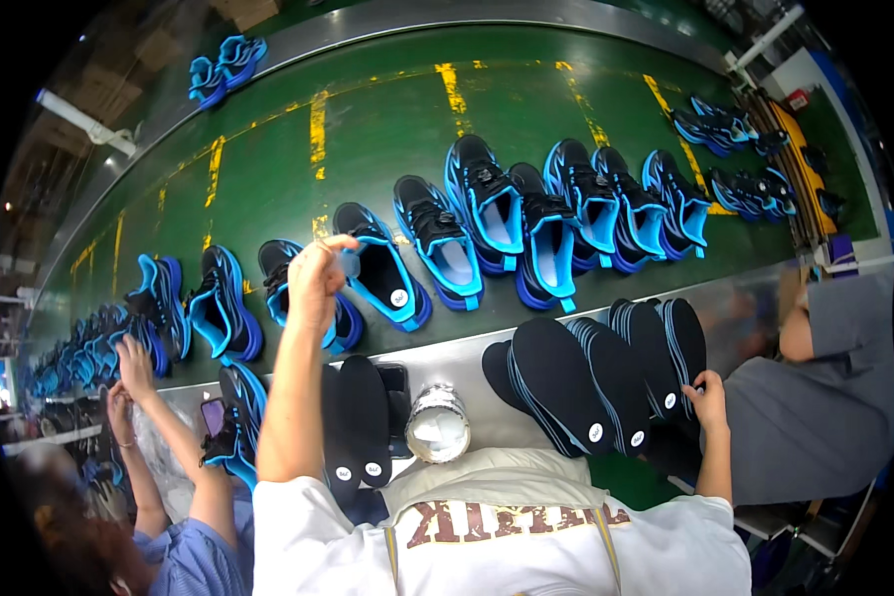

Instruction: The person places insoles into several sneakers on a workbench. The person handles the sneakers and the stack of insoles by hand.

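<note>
My left hand (pixel 316 286) is raised over a black and blue sneaker (pixel 382 273) on the green belt. Its fingers are bent around a small, pale, see-through thing (pixel 350 263) whose kind I cannot make out. An insole with a round white label lies inside that sneaker. My right hand (pixel 707 399) has its fingers closed on the edge of a black insole (pixel 681 348) at the right end of the stacks. Beside it more black insoles (pixel 563 382) stand fanned out on the metal ledge. Two black insoles (pixel 365 417) lie below my left forearm.
A foil-wrapped pot (pixel 437 425) with whitish contents stands on the metal ledge (pixel 477 368). Several sneakers (pixel 487 204) line the green conveyor belt (pixel 387 129), which has yellow marks. A co-worker's hands (pixel 134 372) reach among shoes at left; a grey-clothed person (pixel 815 397) sits at right.
</note>
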Motion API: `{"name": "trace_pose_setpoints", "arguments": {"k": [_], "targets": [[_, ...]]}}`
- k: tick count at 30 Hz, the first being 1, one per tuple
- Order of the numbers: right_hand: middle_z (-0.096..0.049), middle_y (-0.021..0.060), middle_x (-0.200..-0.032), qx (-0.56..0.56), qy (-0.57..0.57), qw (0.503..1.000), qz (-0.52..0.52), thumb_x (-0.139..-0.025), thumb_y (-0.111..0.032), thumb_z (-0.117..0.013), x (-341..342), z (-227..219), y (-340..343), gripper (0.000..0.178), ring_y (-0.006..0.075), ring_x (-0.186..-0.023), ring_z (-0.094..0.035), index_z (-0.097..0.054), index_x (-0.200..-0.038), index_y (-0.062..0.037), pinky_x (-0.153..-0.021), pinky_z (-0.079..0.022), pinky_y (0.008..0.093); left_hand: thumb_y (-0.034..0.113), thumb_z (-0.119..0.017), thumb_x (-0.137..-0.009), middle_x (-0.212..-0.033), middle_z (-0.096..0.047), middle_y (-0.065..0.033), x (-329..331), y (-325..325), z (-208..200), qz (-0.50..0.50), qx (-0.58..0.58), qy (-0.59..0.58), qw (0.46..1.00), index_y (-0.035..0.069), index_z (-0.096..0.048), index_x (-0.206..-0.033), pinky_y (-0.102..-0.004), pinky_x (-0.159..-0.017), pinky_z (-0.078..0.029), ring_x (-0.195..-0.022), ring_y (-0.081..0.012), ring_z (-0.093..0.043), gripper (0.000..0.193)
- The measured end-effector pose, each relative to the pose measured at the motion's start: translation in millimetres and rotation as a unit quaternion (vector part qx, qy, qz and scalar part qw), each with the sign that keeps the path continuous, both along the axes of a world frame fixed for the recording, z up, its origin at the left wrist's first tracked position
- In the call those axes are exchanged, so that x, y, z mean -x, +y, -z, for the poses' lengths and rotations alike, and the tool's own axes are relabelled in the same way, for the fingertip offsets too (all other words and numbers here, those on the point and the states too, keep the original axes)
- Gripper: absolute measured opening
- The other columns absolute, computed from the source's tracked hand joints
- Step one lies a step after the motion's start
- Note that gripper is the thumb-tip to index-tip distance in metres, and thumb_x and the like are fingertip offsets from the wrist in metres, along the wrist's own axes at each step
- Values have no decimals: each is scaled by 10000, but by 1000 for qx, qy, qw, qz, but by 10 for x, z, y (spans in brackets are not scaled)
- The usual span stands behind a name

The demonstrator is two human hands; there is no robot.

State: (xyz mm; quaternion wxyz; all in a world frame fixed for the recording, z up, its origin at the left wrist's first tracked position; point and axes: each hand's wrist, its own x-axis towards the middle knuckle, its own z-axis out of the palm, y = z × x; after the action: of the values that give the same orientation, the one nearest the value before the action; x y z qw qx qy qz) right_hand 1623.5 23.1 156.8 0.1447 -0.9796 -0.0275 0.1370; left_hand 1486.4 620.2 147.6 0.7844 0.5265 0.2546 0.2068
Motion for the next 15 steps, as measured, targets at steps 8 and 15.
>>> {"name": "trace_pose_setpoints", "arguments": {"k": [8,15], "targets": [[-540,68,-880,-189,-148,971,20,-745,-78,-653,-442,-484,204,146,148,-768,-528,-565,-802,24,-681,-422,258,251,-646,-774,-607,-468,-41,-276,-704,198,29,-343,171,923,20,-483,-897,-275,-504,-395,-546,-148,-486,308],[-597,57,-750,-322,204,884,-271,-739,-120,-656,-353,-945,2855,153,106,-686,-539,-647,-771,29,-611,-420,227,294,-530,-847,-779,-563,-201,-836,-589,391,126,-636,183,739,25,-504,-1036,-417,-612,-461,-711,-372,-569,330]]}}
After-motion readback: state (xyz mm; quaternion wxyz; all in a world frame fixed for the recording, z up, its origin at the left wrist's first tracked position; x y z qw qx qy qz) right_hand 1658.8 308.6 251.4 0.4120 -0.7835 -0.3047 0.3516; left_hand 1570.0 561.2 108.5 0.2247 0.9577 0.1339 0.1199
